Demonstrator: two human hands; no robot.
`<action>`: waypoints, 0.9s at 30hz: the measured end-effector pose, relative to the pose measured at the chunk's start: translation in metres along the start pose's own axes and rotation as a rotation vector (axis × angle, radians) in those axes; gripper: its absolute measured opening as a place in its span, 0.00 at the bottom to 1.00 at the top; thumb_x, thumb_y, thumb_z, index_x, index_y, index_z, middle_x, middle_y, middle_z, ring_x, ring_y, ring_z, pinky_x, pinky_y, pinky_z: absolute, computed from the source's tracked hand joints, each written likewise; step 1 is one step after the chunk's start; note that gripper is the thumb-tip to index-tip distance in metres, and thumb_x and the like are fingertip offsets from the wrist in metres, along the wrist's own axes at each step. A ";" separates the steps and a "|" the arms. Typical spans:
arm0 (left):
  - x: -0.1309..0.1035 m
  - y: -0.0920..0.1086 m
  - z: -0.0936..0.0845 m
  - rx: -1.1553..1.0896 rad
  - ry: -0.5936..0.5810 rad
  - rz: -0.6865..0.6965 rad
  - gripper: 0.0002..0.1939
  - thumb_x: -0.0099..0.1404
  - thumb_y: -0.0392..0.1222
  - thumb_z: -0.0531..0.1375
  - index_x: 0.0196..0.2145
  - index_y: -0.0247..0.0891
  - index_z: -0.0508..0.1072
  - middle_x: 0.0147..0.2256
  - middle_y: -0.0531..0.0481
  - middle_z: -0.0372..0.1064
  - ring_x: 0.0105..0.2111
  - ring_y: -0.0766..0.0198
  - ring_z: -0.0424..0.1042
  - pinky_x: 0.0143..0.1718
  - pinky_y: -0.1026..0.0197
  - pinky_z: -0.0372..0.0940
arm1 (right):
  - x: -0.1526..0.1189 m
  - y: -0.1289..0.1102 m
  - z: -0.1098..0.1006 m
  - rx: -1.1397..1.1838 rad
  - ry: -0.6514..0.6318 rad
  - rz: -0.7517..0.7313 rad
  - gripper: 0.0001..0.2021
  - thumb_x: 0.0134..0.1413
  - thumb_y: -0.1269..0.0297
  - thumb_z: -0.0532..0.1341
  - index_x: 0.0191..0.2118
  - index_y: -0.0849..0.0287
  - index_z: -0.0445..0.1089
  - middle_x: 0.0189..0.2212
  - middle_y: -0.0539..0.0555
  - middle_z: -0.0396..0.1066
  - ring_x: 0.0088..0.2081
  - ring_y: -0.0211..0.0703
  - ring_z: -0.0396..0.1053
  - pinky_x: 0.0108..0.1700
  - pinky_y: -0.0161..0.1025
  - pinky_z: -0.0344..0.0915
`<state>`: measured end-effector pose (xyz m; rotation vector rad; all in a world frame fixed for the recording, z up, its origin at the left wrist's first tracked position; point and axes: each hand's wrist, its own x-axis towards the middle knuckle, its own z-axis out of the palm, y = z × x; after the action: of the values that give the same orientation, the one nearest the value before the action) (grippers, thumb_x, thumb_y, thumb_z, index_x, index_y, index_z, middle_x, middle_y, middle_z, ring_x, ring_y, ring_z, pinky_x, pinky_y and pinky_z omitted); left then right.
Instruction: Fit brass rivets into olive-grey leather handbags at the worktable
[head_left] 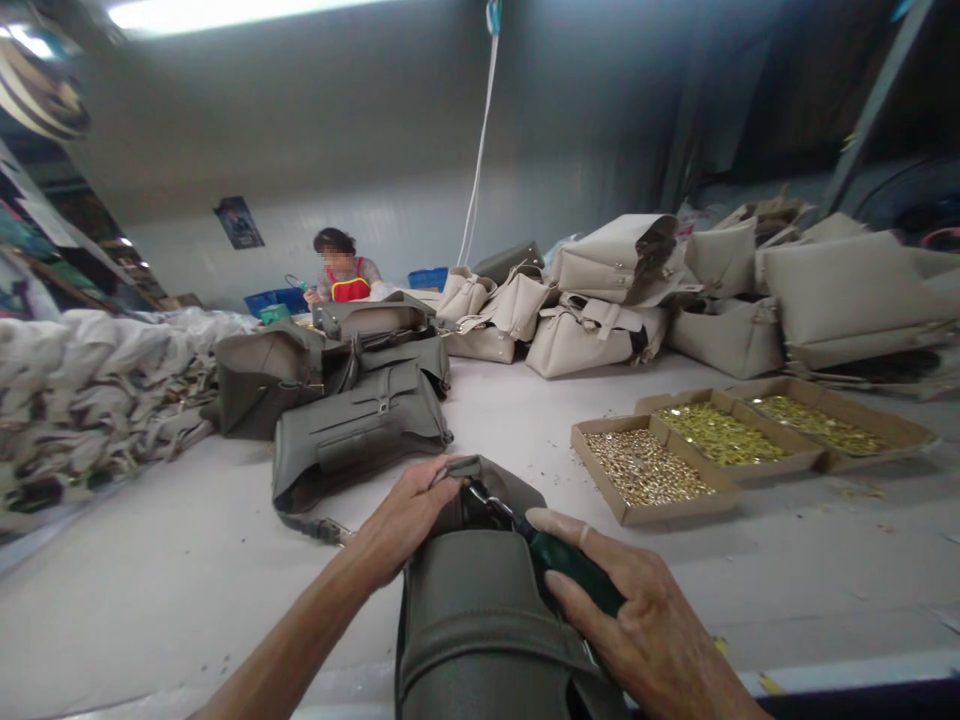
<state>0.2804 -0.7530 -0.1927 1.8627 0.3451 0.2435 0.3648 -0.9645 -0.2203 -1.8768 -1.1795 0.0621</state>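
Observation:
A dark grey-green handbag [472,600] lies in front of me at the table's near edge. My left hand [412,505] is closed on the far edge of this bag, thumb and fingers pinching the leather. In my right hand [637,600] is a screwdriver [574,565] with a dark green handle, gripped between thumb and fingers. Its metal shaft points up and left into the fold of the bag, beside my left fingertips. The very tip is hard to make out there, and any fastener under it is hidden.
Cardboard trays [671,515] of small gold metal parts stand to the right. More dark handbags [367,425] lie ahead on the left. Beige handbags [600,330] are piled behind, wrapped pieces [97,390] heaped far left. A co-worker [349,275] sits across the table.

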 end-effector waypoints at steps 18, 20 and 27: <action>-0.005 -0.004 0.000 0.119 0.073 0.069 0.16 0.63 0.48 0.56 0.45 0.36 0.69 0.41 0.49 0.71 0.42 0.59 0.67 0.44 0.60 0.60 | 0.002 0.012 0.007 -0.561 -0.025 -0.376 0.23 0.56 0.74 0.54 0.57 0.57 0.63 0.37 0.55 0.72 0.27 0.41 0.72 0.25 0.36 0.68; -0.006 -0.005 0.002 0.175 0.130 0.099 0.17 0.63 0.47 0.56 0.47 0.36 0.69 0.43 0.49 0.71 0.44 0.59 0.67 0.47 0.60 0.59 | 0.001 0.013 0.008 -0.565 -0.003 -0.386 0.22 0.57 0.74 0.53 0.57 0.57 0.64 0.38 0.55 0.72 0.28 0.40 0.72 0.26 0.35 0.67; -0.007 -0.004 0.005 0.260 0.193 0.122 0.19 0.67 0.49 0.51 0.50 0.39 0.68 0.48 0.50 0.70 0.50 0.60 0.66 0.53 0.61 0.56 | 0.003 0.015 0.009 -0.506 -0.017 -0.388 0.22 0.57 0.74 0.55 0.57 0.57 0.64 0.38 0.55 0.72 0.32 0.41 0.72 0.29 0.35 0.69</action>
<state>0.2751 -0.7588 -0.1984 2.1252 0.4110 0.4830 0.3728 -0.9583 -0.2347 -2.0282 -1.6636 -0.4756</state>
